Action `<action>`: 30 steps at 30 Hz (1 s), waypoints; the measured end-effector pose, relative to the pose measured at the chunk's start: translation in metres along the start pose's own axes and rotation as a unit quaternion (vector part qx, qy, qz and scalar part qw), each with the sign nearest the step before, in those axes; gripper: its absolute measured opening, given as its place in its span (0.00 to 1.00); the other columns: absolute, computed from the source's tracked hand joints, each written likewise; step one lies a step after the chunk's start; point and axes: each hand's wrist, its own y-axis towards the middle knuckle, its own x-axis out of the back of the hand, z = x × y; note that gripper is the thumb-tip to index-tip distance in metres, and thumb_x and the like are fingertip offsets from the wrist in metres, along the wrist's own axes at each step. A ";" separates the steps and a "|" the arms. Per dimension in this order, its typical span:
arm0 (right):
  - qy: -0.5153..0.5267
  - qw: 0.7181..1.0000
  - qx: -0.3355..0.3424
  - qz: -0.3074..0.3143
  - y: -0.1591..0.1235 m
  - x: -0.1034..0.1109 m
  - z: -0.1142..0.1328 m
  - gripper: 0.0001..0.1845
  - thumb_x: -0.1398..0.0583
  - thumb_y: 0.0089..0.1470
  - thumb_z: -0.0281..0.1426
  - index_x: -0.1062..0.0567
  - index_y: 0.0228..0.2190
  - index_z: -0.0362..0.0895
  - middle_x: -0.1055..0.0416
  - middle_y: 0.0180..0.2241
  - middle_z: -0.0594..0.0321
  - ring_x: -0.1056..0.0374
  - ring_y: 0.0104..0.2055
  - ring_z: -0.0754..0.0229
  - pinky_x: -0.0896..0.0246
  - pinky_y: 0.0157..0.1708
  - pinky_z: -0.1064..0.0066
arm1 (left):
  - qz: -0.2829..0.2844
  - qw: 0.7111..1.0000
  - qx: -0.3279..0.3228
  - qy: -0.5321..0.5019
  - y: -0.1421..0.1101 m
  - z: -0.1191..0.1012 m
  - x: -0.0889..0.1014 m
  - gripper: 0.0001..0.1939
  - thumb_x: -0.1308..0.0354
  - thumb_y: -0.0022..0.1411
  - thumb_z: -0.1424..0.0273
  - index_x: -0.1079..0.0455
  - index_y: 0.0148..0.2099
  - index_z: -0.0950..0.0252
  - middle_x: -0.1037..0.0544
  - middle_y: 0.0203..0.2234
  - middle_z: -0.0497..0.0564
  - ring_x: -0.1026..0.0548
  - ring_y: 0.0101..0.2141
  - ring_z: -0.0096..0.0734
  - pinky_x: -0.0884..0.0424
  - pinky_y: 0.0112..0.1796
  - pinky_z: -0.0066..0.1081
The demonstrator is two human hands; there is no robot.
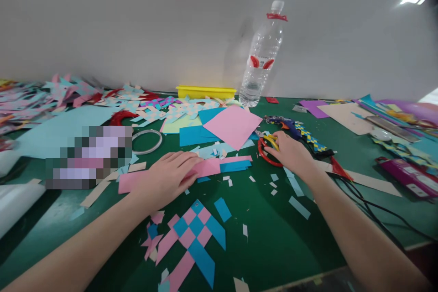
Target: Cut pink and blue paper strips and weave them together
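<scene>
My left hand (167, 175) lies across a folded pink paper strip (209, 166), its fingers stretched out over the paper and the thumb a little apart. Past its fingertips, a narrow pink strip (236, 159) and blue strips (236, 166) stick out to the right. My right hand (289, 150) is closed on the handles of the scissors (273, 160), which are red and yellow. Their blades point up and left, at the corner of a pink paper square (233, 125). Nearer to me is a woven pink and blue paper fish (196, 226), flat on the green table (267, 246).
A plastic bottle (262, 59) leans against the grey wall, right of a yellow tray-like piece (205, 92). Paper strips and woven pieces (65, 89) heap up at back left. A clear ring of tape (148, 141) lies left; black cables (362, 200) run right.
</scene>
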 end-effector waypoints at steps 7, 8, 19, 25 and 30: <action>-0.026 0.999 -0.015 -0.021 -0.005 0.009 -0.014 0.24 0.43 0.54 0.42 0.37 0.49 0.41 0.31 0.47 0.48 0.29 0.41 0.47 0.38 0.31 0.64 | 0.016 1.000 -0.002 0.000 0.003 -0.005 -0.002 0.20 0.57 0.69 0.60 0.36 0.58 0.62 0.27 0.52 0.54 0.30 0.51 0.41 0.33 0.49 0.42; -0.024 0.999 -0.019 -0.029 -0.006 0.010 -0.015 0.24 0.43 0.53 0.41 0.36 0.48 0.41 0.32 0.47 0.48 0.29 0.41 0.47 0.38 0.32 0.64 | 0.016 1.000 0.000 -0.003 0.003 -0.005 -0.002 0.20 0.57 0.69 0.60 0.36 0.58 0.61 0.27 0.52 0.54 0.30 0.51 0.41 0.33 0.49 0.42; -0.058 0.994 -0.047 -0.077 -0.010 0.025 -0.039 0.26 0.43 0.50 0.44 0.35 0.46 0.39 0.35 0.44 0.47 0.31 0.38 0.48 0.37 0.35 0.61 | 0.025 0.995 0.085 -0.054 0.005 -0.008 0.004 0.22 0.62 0.71 0.59 0.36 0.57 0.62 0.26 0.50 0.54 0.29 0.48 0.41 0.33 0.48 0.42; -0.114 0.989 -0.053 -0.082 -0.002 0.016 -0.040 0.32 0.48 0.51 0.52 0.34 0.45 0.37 0.37 0.45 0.43 0.37 0.48 0.38 0.42 0.46 0.48 | 0.048 0.989 0.121 -0.071 0.005 -0.007 0.004 0.20 0.59 0.70 0.61 0.35 0.56 0.59 0.26 0.49 0.52 0.28 0.45 0.43 0.31 0.43 0.41; -0.115 0.985 -0.083 -0.102 0.000 0.016 -0.041 0.36 0.48 0.48 0.55 0.35 0.46 0.38 0.36 0.46 0.41 0.39 0.49 0.35 0.44 0.46 0.45 | 0.043 0.989 0.114 -0.081 0.004 -0.005 0.007 0.19 0.61 0.70 0.64 0.32 0.53 0.60 0.25 0.48 0.51 0.29 0.46 0.42 0.33 0.45 0.42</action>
